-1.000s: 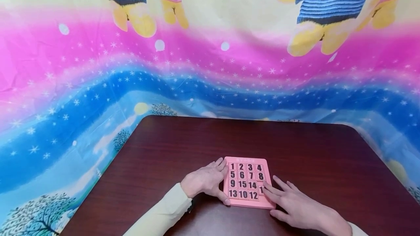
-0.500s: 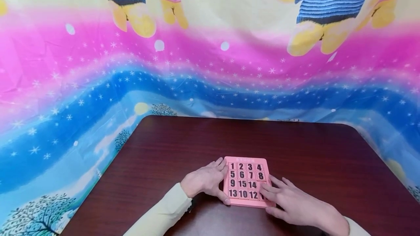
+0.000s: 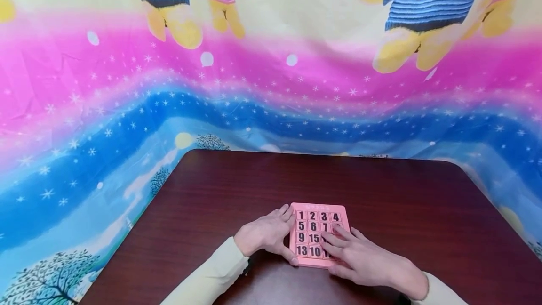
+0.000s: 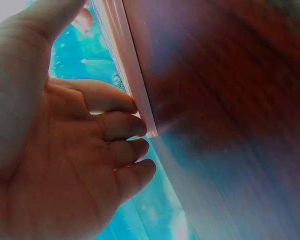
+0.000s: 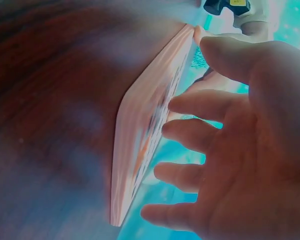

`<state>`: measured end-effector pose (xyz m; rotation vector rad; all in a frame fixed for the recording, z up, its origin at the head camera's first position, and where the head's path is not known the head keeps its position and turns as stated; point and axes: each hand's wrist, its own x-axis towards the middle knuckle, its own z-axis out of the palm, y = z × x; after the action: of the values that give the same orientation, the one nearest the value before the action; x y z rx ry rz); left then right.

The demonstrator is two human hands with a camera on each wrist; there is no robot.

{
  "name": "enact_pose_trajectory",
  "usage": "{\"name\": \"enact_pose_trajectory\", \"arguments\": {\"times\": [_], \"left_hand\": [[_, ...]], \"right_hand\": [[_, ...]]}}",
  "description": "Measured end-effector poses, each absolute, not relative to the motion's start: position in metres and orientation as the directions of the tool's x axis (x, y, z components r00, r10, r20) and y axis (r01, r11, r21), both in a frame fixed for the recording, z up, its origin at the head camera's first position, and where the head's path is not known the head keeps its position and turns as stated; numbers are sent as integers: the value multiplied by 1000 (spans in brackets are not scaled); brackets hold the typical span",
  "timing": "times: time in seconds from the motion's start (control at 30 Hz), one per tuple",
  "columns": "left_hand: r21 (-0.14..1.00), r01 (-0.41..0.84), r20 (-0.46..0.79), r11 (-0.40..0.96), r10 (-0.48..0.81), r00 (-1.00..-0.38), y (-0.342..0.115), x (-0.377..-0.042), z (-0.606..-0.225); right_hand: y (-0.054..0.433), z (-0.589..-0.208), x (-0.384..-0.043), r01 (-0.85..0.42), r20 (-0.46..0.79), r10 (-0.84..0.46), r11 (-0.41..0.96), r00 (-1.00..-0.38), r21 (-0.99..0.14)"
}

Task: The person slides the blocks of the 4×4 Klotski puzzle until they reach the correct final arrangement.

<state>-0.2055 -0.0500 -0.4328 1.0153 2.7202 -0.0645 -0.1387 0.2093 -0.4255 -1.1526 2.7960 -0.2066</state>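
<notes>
A pink number sliding puzzle [image 3: 314, 260] lies flat on the table, its black-numbered tiles in a square grid. My left hand [image 3: 267, 232] rests along the puzzle's left side, fingers against the edge and thumb at the near left corner. In the left wrist view, the fingertips [image 4: 135, 129] touch the pink side of the frame. My right hand [image 3: 360, 255] reaches over the puzzle from the right, its spread fingers on or just above the right-hand columns. It hides several tiles there. The right wrist view shows its fingers [image 5: 190, 132] nearly straight and holding nothing.
The dark reddish-brown table [image 3: 237, 178] has rounded far corners and extends beyond the puzzle on all sides. A colourful printed cloth [image 3: 271, 84] hangs behind the table and along its sides.
A tile in the right column slid down to the bottom row under my right fingers. My right hand then moved left, over the third column. My left hand stayed put.
</notes>
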Motion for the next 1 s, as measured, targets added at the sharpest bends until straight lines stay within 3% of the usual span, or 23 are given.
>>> {"name": "enact_pose_trajectory", "arguments": {"times": [1.0], "left_hand": [[42, 647, -235, 761, 637, -734, -48, -206, -436]], "right_hand": [[241, -430, -136, -598, -43, -621, 770, -783, -221]]}}
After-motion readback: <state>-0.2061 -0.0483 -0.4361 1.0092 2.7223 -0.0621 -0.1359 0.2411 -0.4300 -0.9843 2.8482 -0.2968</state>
